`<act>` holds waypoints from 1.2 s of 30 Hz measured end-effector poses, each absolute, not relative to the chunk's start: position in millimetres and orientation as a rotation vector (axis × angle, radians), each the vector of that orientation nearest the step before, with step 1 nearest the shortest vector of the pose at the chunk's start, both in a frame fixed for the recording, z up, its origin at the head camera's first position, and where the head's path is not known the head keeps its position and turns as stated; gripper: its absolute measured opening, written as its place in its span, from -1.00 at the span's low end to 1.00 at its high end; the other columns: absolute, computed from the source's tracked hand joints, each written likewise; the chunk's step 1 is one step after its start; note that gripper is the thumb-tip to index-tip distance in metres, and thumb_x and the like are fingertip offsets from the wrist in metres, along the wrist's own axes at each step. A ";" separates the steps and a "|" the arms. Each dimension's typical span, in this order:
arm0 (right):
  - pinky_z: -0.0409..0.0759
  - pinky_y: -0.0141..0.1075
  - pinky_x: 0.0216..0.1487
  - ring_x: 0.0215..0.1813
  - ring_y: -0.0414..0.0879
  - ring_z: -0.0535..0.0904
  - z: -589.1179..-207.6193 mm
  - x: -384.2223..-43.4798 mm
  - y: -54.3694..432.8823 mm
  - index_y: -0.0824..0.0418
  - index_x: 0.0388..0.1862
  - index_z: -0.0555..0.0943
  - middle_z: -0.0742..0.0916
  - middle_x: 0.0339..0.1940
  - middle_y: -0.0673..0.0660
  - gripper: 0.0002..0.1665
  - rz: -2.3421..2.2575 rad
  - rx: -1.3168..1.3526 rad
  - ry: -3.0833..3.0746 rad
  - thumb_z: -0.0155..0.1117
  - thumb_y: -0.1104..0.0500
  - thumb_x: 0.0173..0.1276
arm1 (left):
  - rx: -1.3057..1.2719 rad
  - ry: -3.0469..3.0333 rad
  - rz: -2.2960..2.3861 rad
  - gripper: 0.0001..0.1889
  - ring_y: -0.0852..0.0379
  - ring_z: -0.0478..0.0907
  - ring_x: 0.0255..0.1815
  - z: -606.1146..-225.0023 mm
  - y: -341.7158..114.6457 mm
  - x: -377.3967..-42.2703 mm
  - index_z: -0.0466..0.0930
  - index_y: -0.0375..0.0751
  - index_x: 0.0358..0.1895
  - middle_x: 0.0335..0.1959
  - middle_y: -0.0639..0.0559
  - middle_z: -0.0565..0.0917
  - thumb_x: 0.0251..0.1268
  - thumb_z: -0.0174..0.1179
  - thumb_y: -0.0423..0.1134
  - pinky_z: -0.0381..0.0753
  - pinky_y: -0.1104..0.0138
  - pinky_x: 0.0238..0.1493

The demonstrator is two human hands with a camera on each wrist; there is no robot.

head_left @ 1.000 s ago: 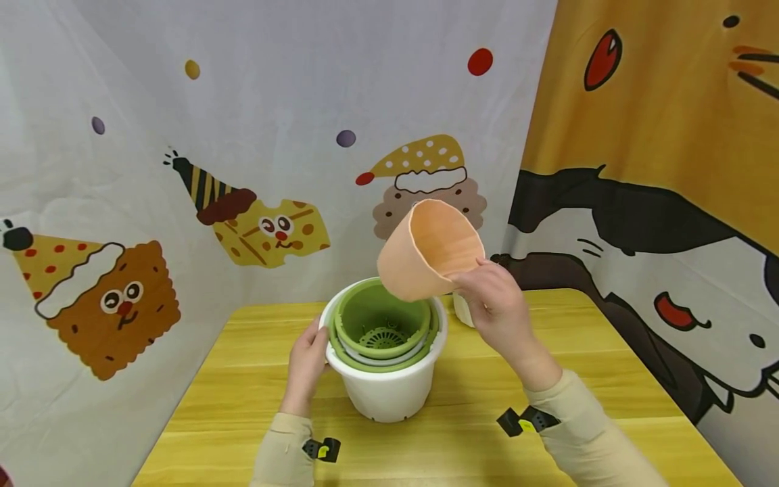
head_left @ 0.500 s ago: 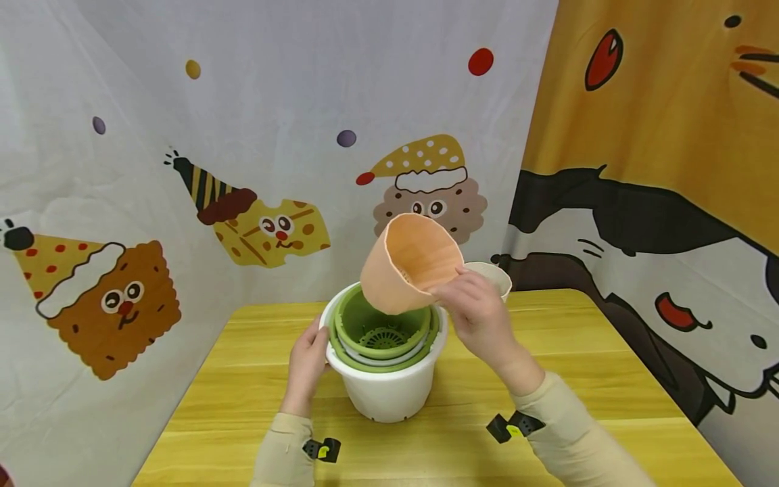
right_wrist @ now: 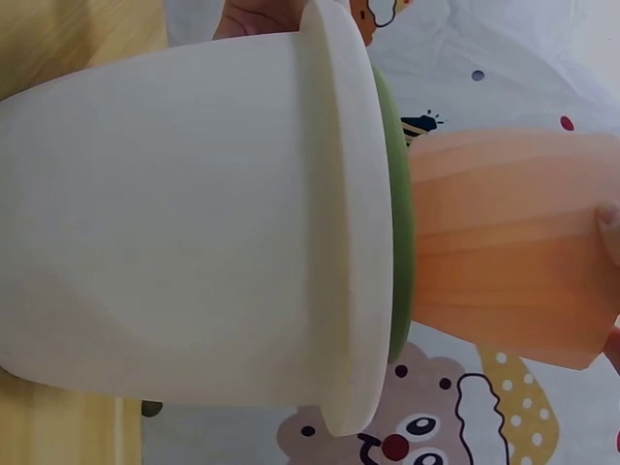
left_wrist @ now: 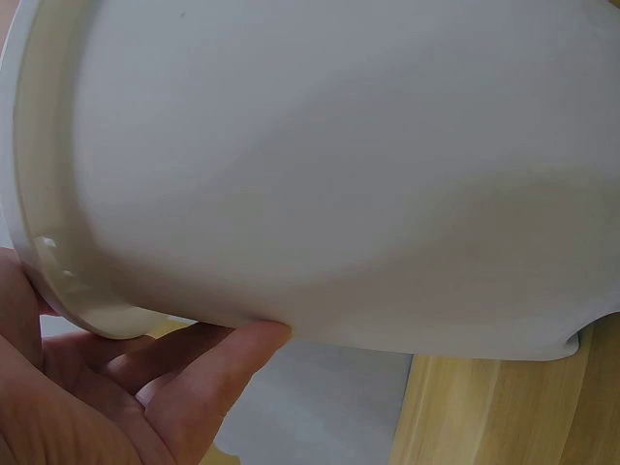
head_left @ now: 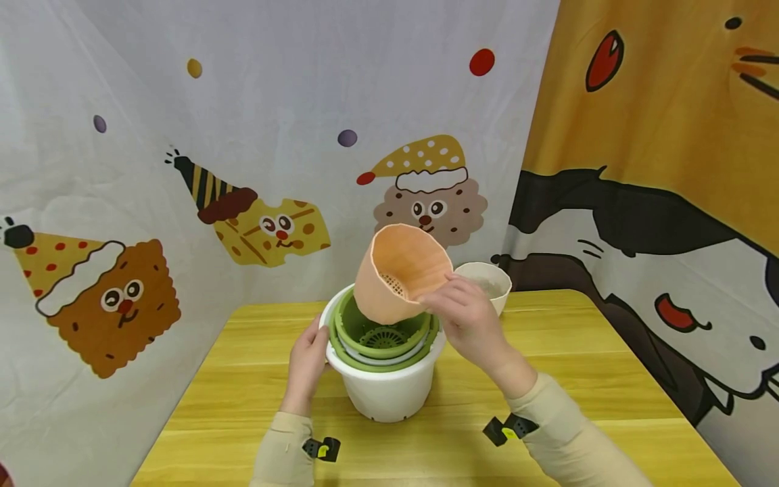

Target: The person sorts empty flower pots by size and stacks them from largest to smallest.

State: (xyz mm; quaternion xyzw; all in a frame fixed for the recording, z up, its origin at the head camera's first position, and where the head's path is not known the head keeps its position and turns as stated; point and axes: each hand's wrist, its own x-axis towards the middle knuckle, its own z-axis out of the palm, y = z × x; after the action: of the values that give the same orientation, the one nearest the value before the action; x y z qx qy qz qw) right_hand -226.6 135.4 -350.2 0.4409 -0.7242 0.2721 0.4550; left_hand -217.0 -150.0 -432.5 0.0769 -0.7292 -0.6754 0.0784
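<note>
A large white flowerpot (head_left: 389, 396) stands on the table with green and pale pots nested inside it. The innermost green pot (head_left: 347, 328) has a slotted bottom. At the white pot's left rim, my left hand (head_left: 306, 362) grips the edge; in the left wrist view its fingers (left_wrist: 218, 383) lie against the outer wall under the rim. My right hand (head_left: 468, 321) pinches the rim of a peach pot (head_left: 386, 294) with a perforated bottom. Tilted toward me, the peach pot hangs over the green one, its lower end just at the opening in the right wrist view.
A cream pot (head_left: 496, 291) stands at the back right of the wooden table (head_left: 584, 379), partly behind the right hand and peach pot. A cartoon-printed cloth (head_left: 274, 81) hangs behind the table's back edge.
My right hand has brought the peach pot left and down over the nested pots, uncovering the cream pot behind. My left hand has stayed at the white pot's rim.
</note>
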 end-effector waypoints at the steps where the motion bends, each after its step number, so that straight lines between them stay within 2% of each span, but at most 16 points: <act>1: 0.50 0.08 0.24 -0.17 0.04 0.67 -350.8 -226.5 135.2 0.17 -0.20 0.74 0.78 -0.31 0.08 -0.69 0.667 1.094 -1.793 0.30 0.49 0.16 | 0.227 -2.183 -2.022 -0.51 0.13 0.63 -0.32 -432.1 -149.9 -216.7 0.37 -0.12 0.45 0.34 -0.26 0.46 0.53 -0.04 -0.12 0.73 0.17 -0.33; 8: 0.51 0.08 0.23 -0.17 0.02 0.67 -354.0 -227.1 132.6 0.19 -0.20 0.74 0.78 -0.31 0.09 -0.73 0.646 1.133 -1.811 0.32 0.45 0.16 | 0.211 -2.189 -2.023 -0.49 0.15 0.62 -0.32 -431.3 -149.9 -215.1 0.33 -0.14 0.47 0.41 -0.24 0.38 0.54 -0.05 -0.11 0.73 0.21 -0.36; 18: 0.52 0.07 0.23 -0.16 0.00 0.66 -357.8 -227.7 128.8 0.18 -0.19 0.74 0.77 -0.30 0.06 -0.78 0.632 1.177 -1.842 0.30 0.41 0.25 | 0.239 -2.205 -2.013 -0.50 0.11 0.63 -0.28 -433.2 -151.4 -217.5 0.35 -0.10 0.46 0.41 -0.17 0.40 0.53 -0.05 -0.11 0.73 0.12 -0.25; 30: 0.56 0.05 0.18 -0.19 -0.03 0.67 -369.3 -234.8 123.4 0.14 -0.20 0.75 0.77 -0.34 0.02 -0.60 0.554 1.225 -1.880 0.30 0.54 0.09 | 0.233 -2.224 -2.007 -0.50 0.11 0.64 -0.26 -432.1 -151.8 -217.9 0.34 -0.10 0.47 0.45 -0.14 0.35 0.54 -0.06 -0.10 0.72 0.24 -0.32; 36: 0.56 0.01 0.19 -0.17 -0.02 0.67 -373.5 -236.9 119.3 0.13 -0.20 0.76 0.78 -0.33 0.01 -0.63 0.532 1.243 -1.912 0.33 0.51 0.10 | 0.227 -2.233 -1.992 -0.49 0.11 0.63 -0.27 -432.2 -151.9 -218.1 0.33 -0.09 0.47 0.46 -0.13 0.33 0.54 -0.06 -0.09 0.72 0.26 -0.32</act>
State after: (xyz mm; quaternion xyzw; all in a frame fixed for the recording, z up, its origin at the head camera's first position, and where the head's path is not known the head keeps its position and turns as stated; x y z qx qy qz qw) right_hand -236.9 119.3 -373.5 0.4891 -0.7519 0.2093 0.3893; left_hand -218.1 -151.9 -432.2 0.0754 -0.7422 -0.6623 0.0702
